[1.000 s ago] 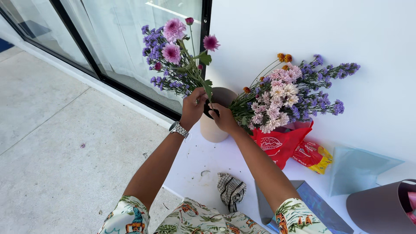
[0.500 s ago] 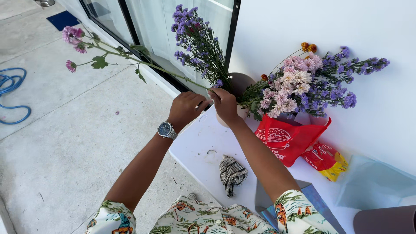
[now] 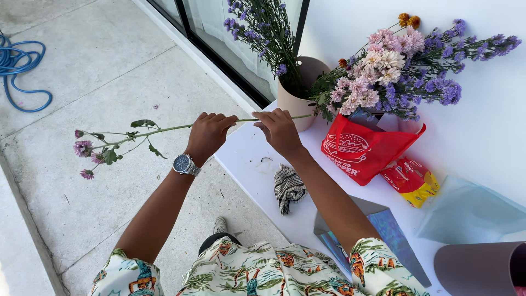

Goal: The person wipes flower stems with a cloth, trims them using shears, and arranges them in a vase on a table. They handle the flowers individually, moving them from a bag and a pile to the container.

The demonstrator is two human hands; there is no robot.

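Flower stem (image 3: 164, 129) — out of the vase (image 3: 298, 93), level; left hand (image 3: 207, 137) and right hand (image 3: 280, 129) fingers pinched on it — bouquet unfinished

White table (image 3: 257, 159); beige vase (image 3: 293, 101), red bag (image 3: 361, 151), checked cloth (image 3: 287, 187) (crumpled)

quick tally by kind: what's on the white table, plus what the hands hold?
Vase: 1
Red bag: 1
Snack packet: 1
Checked cloth: 1
Flower stem, gripped by left hand and right hand: 1
Total: 5
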